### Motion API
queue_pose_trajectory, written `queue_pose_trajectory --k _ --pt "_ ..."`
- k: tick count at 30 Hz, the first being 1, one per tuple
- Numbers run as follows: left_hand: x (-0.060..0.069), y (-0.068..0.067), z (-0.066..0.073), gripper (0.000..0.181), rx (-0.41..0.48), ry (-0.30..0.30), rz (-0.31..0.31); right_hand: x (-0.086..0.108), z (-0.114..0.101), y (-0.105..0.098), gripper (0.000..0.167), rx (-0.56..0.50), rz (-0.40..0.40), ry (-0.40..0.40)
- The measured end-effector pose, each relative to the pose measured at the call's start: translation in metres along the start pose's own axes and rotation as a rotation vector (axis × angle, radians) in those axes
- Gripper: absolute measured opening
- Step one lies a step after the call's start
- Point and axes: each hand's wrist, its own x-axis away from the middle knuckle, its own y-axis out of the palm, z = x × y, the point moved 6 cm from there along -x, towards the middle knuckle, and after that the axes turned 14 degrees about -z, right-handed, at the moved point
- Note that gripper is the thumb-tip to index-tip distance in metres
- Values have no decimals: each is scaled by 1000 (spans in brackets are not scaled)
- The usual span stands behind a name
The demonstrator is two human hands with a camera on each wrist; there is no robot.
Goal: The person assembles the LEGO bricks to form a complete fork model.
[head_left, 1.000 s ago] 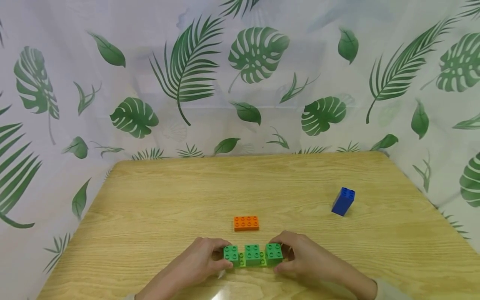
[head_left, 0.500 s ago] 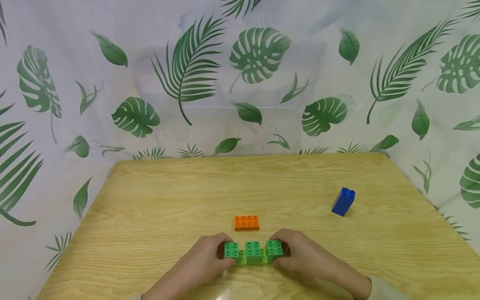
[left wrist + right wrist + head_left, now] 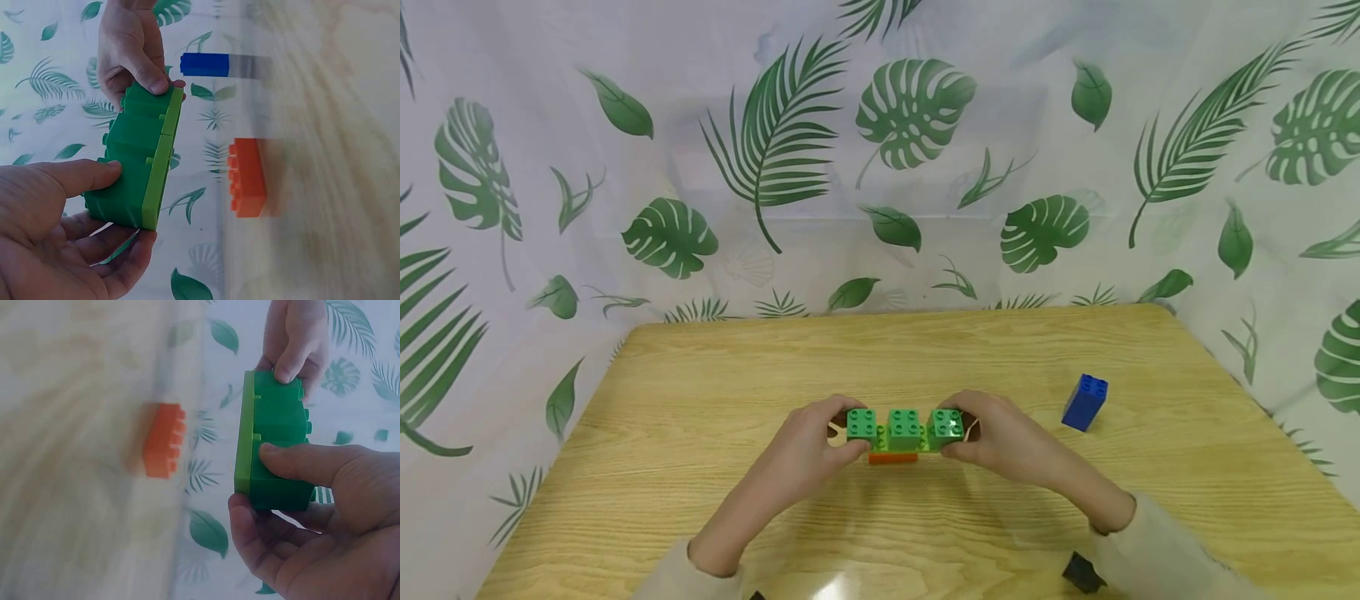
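Three green toy bricks (image 3: pixel 903 428) stand in a row on a thin lime-green base (image 3: pixel 159 181), joined as one piece. My left hand (image 3: pixel 815 446) grips the left end brick, thumb on the near side and fingers behind. At the other end, my right hand (image 3: pixel 1006 437) holds the right brick in the same way. The piece is lifted off the table, and both wrist views show a gap between it and the orange brick (image 3: pixel 247 180). In the head view it hides most of that brick, leaving the front face visible.
A tall blue brick (image 3: pixel 1084 403) stands on the wooden table (image 3: pixel 737 367), to the right of my right hand. Leaf-patterned cloth (image 3: pixel 820 275) surrounds the table's back and sides. A small black object (image 3: pixel 1082 573) shows beside the right sleeve.
Both hands have raised the joined green bricks and carried them away from me, over the orange brick, which was in full view before. The blue brick stays in place.
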Motion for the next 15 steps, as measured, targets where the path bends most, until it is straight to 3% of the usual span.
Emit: queue_pose_trajectory --k 6,15 --pt "-13 -6 -6 35 19 -15 30 -10 7 -8 36 6 23 12" --pt "-23 1 -27 37 35 -57 6 -25 25 2 37 14 7 2"
